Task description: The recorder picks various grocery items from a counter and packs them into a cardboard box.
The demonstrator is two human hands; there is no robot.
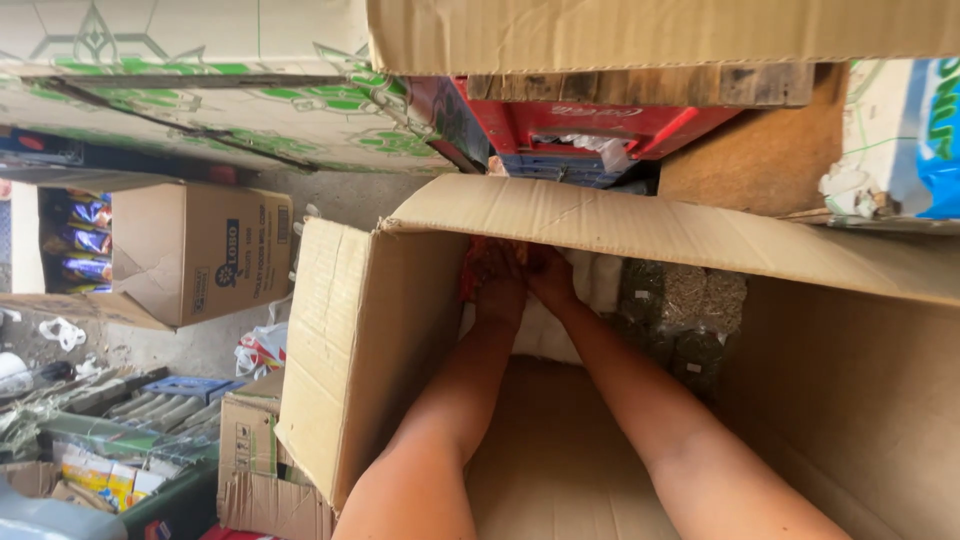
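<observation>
Both arms reach deep into a large open cardboard carton (380, 340) at the centre of the frame. The left hand (497, 285) and right hand (548, 275) meet at its far end, pressed on a red packet (472, 268) wedged against the carton wall; shadow hides the fingers, so I cannot tell how tightly either one closes. White packs (545, 335) lie just below the hands, and clear bags of dark dried goods (682, 305) sit right of them, stacked tight to fill the space. A smaller printed box (200, 255) stands at the left.
</observation>
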